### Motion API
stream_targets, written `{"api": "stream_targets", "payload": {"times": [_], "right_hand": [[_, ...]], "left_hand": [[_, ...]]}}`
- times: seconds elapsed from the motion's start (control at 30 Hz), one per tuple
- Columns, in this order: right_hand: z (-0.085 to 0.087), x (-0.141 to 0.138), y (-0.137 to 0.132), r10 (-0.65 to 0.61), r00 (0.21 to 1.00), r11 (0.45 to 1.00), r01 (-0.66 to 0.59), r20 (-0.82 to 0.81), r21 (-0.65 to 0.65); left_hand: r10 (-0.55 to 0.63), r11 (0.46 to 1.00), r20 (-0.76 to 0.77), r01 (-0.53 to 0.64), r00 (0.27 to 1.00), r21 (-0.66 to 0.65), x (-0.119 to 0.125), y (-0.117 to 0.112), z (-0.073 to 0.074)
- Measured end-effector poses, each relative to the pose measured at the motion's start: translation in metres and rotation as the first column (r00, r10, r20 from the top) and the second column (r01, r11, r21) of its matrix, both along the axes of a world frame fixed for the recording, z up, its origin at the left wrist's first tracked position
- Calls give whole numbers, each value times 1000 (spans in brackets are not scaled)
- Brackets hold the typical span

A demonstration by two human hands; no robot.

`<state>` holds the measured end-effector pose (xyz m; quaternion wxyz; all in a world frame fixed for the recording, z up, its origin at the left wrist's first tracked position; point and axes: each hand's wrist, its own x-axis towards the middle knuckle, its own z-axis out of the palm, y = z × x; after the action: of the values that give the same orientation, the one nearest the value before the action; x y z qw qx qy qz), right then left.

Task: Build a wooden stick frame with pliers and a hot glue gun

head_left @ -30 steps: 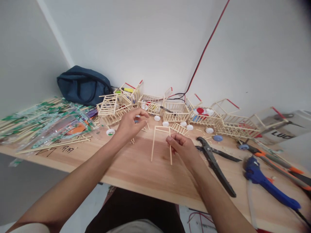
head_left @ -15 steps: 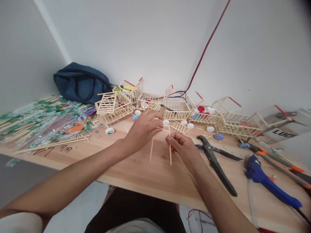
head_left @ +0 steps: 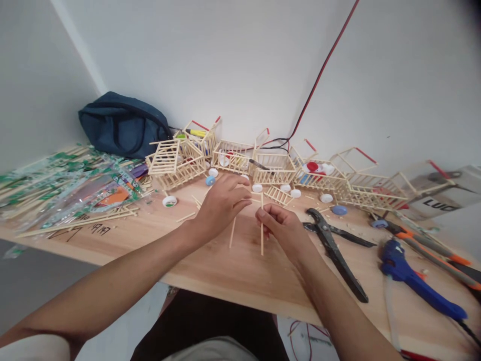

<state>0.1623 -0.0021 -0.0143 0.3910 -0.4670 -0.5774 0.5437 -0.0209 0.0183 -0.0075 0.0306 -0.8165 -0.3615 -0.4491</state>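
My left hand (head_left: 224, 199) is closed with bent fingers over the upper part of a thin wooden stick (head_left: 232, 233); the fingertips' contact on it is hidden. My right hand (head_left: 280, 223) pinches another thin wooden stick (head_left: 262, 240) between thumb and fingers, pointing away from me. Thin pieces span the gap between the hands near the far end of the right stick; I cannot tell whether they join both sticks. Just beyond lies a small ladder-like stick panel (head_left: 278, 195), with white bottle caps (head_left: 257, 188) nearby.
Several stick-built carts (head_left: 273, 173) line the wall. Bagged sticks (head_left: 75, 185) and a blue pouch (head_left: 124, 125) are at left. Black-handled cutters (head_left: 334, 255), a blue glue gun (head_left: 417, 286) and orange-handled pliers (head_left: 424, 250) lie at right. The table's front edge (head_left: 240, 302) is near me.
Both hands and their sticks have shifted very slightly left against the table, keeping their hold. The view has moved a little; the surrounding things stay in place.
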Motion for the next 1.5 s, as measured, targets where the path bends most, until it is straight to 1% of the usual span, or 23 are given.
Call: {"api": "stream_targets", "payload": {"times": [0.3, 0.67, 0.97, 1.07, 1.2, 1.3, 1.37, 1.43, 1.5], "right_hand": [[0, -2, 0, 14, 1000, 1000, -14, 7, 11], [-4, -2, 1, 20, 1000, 999, -20, 4, 25], [-5, -2, 1, 19, 1000, 999, -20, 14, 41], [-5, -2, 2, 17, 1000, 999, -17, 0, 29], [-7, -1, 3, 14, 999, 1000, -14, -36, 11], [-8, 1, 4, 16, 998, 1000, -16, -54, 8], [-8, 1, 5, 9, 998, 1000, -9, -63, 4], [-8, 2, 5, -10, 997, 1000, 10, -76, 7], [-8, 3, 5, -25, 994, 1000, 27, -105, 16]], "left_hand": [[-8, 1000, 11, 8, 1000, -5, 2, 0, 0], [18, 1000, -30, -17, 999, 19, 3, 0, 0], [42, 999, -50, -43, 998, -13, 5, 0, -1], [20, 1000, -25, -20, 999, -2, 5, 2, -1], [-24, 1000, 66, 24, 998, -7, 6, 2, 2], [0, 995, 185, 19, 983, -101, 5, 0, 7], [64, 974, 297, 6, 953, -228, 3, -2, 9], [144, 925, 401, 22, 905, -380, 1, -2, 10], [185, 849, 470, 100, 863, -518, -2, -1, 9]]}}
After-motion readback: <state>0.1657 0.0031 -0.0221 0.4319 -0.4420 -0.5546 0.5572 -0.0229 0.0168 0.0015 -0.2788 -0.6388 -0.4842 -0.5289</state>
